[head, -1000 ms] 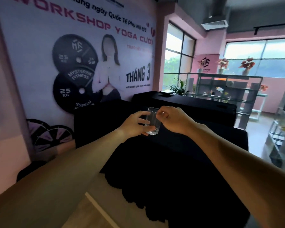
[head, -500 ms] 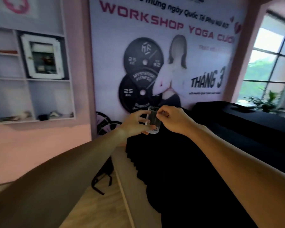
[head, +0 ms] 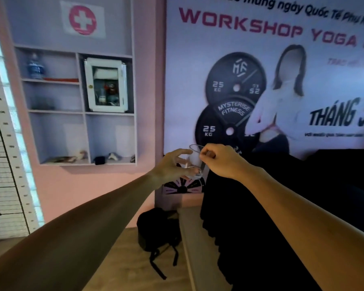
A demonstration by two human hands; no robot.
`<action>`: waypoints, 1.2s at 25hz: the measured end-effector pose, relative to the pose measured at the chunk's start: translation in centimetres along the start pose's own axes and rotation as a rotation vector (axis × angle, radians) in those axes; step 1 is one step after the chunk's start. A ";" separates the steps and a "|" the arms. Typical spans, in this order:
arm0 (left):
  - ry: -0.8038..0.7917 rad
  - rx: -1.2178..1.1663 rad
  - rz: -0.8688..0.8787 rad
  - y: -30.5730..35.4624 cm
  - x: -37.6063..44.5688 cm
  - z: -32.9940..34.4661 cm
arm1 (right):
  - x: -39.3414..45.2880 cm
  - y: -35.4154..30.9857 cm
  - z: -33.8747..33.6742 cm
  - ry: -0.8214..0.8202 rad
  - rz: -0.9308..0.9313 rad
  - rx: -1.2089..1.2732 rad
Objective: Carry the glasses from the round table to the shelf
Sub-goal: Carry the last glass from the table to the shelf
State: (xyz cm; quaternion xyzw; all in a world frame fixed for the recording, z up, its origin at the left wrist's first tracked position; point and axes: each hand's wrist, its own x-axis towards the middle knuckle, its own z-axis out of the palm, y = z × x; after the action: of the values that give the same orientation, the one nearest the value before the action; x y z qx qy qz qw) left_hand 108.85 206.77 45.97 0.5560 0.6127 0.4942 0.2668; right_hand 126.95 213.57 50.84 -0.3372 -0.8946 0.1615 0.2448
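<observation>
Clear glass (head: 194,162), a small tumbler, is held upright in mid-air at arm's length, both hands on it. The left hand (head: 172,165) wraps its side and base, thumb above, fingers curled under; the right hand (head: 223,161) pinches the rim, so each grip is closed on the glass. Behind it hangs a workshop banner (head: 271,80). To the left is a wall shelf (head: 82,112) with a first-aid cabinet (head: 106,85) and a water bottle (head: 35,67). A black backpack (head: 158,229) lies on the floor beside a black-draped table (head: 282,196)
</observation>
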 end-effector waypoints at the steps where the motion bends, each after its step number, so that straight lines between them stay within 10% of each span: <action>1: 0.014 -0.010 -0.009 -0.6 1.7 -0.8 | 2.0 0.3 0.4 0.003 -0.006 0.005; 16: 0.234 0.001 -0.078 -10.8 28.5 -9.9 | 35.3 9.0 9.2 -0.089 -0.208 0.117; 30: 0.498 0.146 -0.119 -22.7 40.3 -34.0 | 61.9 -2.0 25.3 -0.190 -0.456 0.210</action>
State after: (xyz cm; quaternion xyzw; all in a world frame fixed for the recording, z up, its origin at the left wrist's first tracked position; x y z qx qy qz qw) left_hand 59.90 236.72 46.98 0.3980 0.7250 0.5539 0.0954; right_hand 71.69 251.22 51.21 -0.0828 -0.9447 0.2252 0.2237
